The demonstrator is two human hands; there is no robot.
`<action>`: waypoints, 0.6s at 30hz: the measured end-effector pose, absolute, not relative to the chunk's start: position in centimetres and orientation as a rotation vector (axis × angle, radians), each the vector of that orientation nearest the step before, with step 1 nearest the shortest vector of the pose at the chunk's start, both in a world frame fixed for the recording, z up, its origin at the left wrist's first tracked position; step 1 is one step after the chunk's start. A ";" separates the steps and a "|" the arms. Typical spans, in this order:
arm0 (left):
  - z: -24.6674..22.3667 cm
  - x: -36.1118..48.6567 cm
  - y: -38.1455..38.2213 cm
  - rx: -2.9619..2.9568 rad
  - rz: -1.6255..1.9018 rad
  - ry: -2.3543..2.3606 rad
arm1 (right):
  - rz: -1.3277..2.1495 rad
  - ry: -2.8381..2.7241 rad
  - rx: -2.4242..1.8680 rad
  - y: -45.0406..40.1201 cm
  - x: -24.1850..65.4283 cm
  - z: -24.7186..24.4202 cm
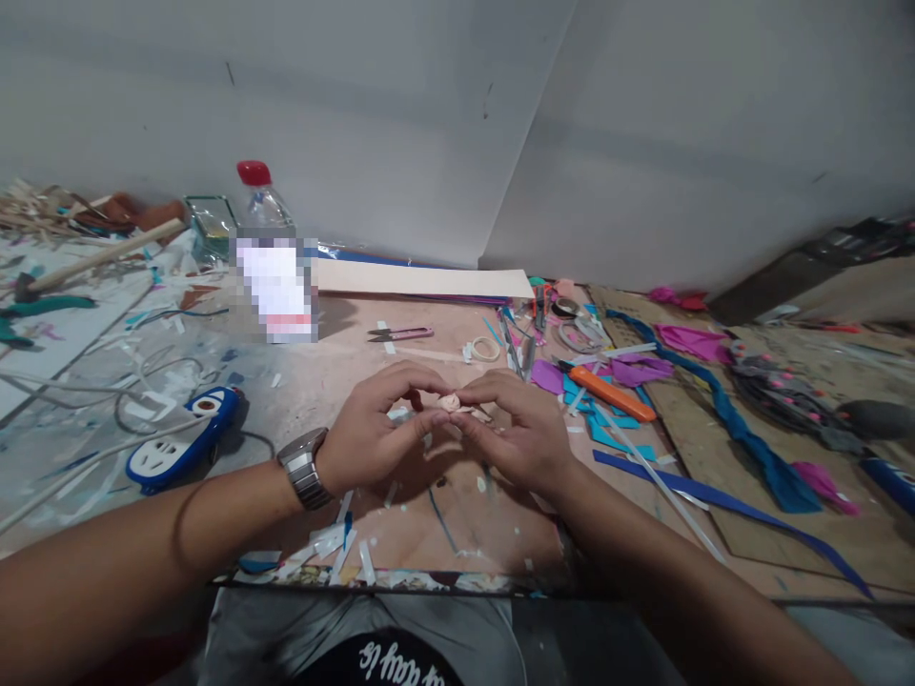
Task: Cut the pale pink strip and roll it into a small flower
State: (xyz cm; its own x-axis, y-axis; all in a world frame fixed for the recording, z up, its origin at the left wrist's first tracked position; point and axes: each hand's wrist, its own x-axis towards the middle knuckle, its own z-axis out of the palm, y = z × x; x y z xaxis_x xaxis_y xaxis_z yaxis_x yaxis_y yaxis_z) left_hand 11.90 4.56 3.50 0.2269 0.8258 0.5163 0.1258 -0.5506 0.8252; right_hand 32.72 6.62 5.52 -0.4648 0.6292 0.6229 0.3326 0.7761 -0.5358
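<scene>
Between my fingertips, above the middle of the worktable, is a small pale peach rolled piece that looks like a paper rosebud. My left hand pinches it from the left with thumb and forefinger; a metal watch is on that wrist. From the right, my right hand pinches the same piece, and a short pale end shows by its thumb. The fingers partly cover the piece. Beyond my hands lie pink-handled thread snips and a roll of pale tape.
An orange utility knife lies among blue and purple scraps at the right. A blue power strip with cables sits left. At the back are a lit phone screen, a red-capped bottle and a long pale strip.
</scene>
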 end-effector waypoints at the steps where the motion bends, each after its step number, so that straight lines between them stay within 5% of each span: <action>1: 3.7 11.9 4.6 1.859 1.368 0.879 | 0.434 -2.088 -0.704 6.7 32.8 5.4; 18: 3.3 12.0 4.3 1.692 1.220 0.967 | 0.424 -2.114 -0.748 6.9 32.6 5.2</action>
